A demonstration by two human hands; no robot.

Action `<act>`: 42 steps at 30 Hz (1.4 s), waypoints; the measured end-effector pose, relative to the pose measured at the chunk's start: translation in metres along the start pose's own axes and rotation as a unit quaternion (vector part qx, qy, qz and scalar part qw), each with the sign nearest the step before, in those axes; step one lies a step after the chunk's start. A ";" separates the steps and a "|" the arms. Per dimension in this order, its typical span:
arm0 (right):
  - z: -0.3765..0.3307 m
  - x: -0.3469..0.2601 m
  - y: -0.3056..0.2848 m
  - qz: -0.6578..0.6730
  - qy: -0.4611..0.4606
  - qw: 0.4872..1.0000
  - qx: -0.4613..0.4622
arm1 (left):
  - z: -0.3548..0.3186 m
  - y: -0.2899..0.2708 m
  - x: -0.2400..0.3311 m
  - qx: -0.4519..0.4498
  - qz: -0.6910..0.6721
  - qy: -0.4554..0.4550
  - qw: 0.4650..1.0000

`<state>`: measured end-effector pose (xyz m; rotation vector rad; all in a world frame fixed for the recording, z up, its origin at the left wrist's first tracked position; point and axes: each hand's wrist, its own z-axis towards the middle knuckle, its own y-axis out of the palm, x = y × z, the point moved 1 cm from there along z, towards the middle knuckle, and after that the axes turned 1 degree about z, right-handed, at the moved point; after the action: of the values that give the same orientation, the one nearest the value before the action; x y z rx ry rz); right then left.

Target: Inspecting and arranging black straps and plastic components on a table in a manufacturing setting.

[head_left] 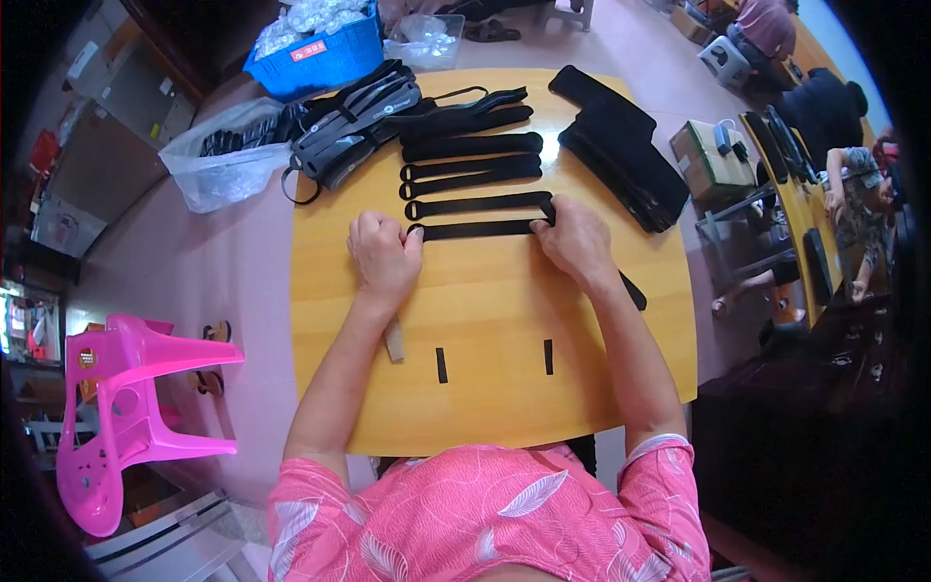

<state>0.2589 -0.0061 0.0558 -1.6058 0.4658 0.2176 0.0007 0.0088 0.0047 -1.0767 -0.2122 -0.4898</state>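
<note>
A black strap [475, 232] with a looped end lies stretched flat across the wooden table between my hands. My left hand [383, 254] is closed, thumb and fingers pinching the looped end. The strap's other end is pinched by my right hand [576, 239], its fingers curled over it. Just beyond lies a second looped strap [480, 205], its right end close to my right fingers. Farther back are more black straps [473, 145] in rows. A black strip [631, 291] sticks out beside my right forearm. Two short black strips [441, 366] sit on the near part of the table.
Stacked black fabric pieces [626, 145] lie at the table's far right. Grey-black packed straps [354, 126] and a clear plastic bag [228, 160] are at the far left. Beyond stands a blue crate [320, 58]. A pink stool [136, 398] is left; other people sit at right.
</note>
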 end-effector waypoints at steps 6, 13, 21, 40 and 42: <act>0.008 0.003 0.004 -0.016 -0.029 0.997 0.070 | 0.011 0.001 -0.001 0.011 -0.010 0.004 1.000; -0.024 0.008 -0.024 -0.028 -0.026 0.998 0.039 | 0.005 -0.005 -0.007 -0.018 -0.024 -0.006 1.000; -0.136 0.001 -0.045 0.153 -0.200 0.968 0.000 | -0.047 -0.080 0.089 -0.182 -0.341 -0.061 0.920; -0.230 -0.020 0.010 0.416 -0.191 0.883 -0.104 | -0.163 -0.103 0.083 -0.371 -0.726 -0.354 0.459; -0.227 -0.016 0.006 0.419 -0.169 0.886 -0.108 | -0.161 -0.101 0.087 -0.379 -0.735 -0.363 0.429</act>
<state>0.2104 -0.2276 0.0787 -1.4441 0.8616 1.2209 0.0173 -0.1959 0.0444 -1.7455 -2.0273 -1.8086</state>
